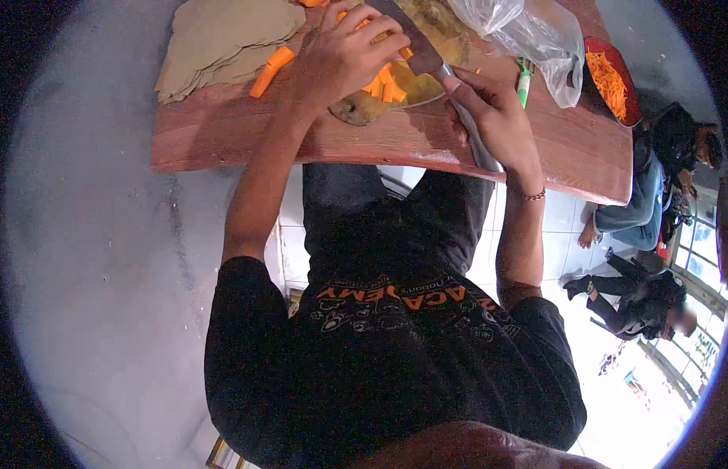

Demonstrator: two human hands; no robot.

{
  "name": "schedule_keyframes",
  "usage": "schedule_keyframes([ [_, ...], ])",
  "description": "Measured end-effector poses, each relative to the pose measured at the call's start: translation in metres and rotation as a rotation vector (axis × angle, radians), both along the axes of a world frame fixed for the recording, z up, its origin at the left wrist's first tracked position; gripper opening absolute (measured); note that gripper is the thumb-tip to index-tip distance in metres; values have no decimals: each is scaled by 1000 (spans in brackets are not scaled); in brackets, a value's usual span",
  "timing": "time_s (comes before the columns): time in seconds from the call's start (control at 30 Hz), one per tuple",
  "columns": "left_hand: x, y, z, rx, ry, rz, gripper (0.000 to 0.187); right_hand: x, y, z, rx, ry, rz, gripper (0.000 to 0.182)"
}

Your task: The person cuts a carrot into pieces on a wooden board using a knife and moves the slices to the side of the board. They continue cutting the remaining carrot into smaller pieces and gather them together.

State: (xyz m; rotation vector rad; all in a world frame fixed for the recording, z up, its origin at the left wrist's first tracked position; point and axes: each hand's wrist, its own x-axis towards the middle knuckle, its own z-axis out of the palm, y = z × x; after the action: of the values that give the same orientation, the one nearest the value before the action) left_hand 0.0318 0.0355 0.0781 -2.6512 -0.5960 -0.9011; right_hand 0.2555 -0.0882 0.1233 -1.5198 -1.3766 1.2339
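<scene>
My right hand (493, 121) is wrapped around the metal handle of a large knife (417, 43). Its broad blade points up and left, over a worn yellow-brown cutting board (355, 111). Beside the blade, my left hand (352, 51) curls its fingers down over orange carrot (407, 53), which is mostly hidden beneath them. Cut carrot pieces (386, 86) lie on the board just below that hand. To the left of my left wrist, more carrot pieces (272, 70) rest on the wooden table (356, 146).
A stack of thin grey-brown sheets (223, 47) covers the table's left end. Right of the knife are a green-and-white handled tool (524, 82) and a clear plastic bag (528, 39). A red dish of shredded carrot (610, 82) stands by the right edge. Two people sit at far right.
</scene>
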Motion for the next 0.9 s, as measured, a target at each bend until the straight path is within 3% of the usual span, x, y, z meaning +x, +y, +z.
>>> schedule_keyframes([
  [0.17,-6,2,-2,6,-14,2,25,3,7,-9,-90,71,-1,35],
  [0.3,-14,11,-10,-95,-81,62,25,11,11,-23,-19,24,-20,35],
  [0.4,-18,21,-13,-157,4,234,26,22,10,-31,138,-218,-75,36],
  [0.5,-13,14,-7,-158,-39,311,26,28,2,-25,-40,-348,-131,37],
  [0.57,-4,11,-18,-160,-131,258,27,33,-4,-46,177,-373,-157,36],
  [0.73,40,-20,-31,-254,-216,212,29,14,-17,-20,137,-435,-175,32],
  [0.9,51,-15,-51,-279,-192,212,16,16,-16,-29,75,-482,-134,42],
])
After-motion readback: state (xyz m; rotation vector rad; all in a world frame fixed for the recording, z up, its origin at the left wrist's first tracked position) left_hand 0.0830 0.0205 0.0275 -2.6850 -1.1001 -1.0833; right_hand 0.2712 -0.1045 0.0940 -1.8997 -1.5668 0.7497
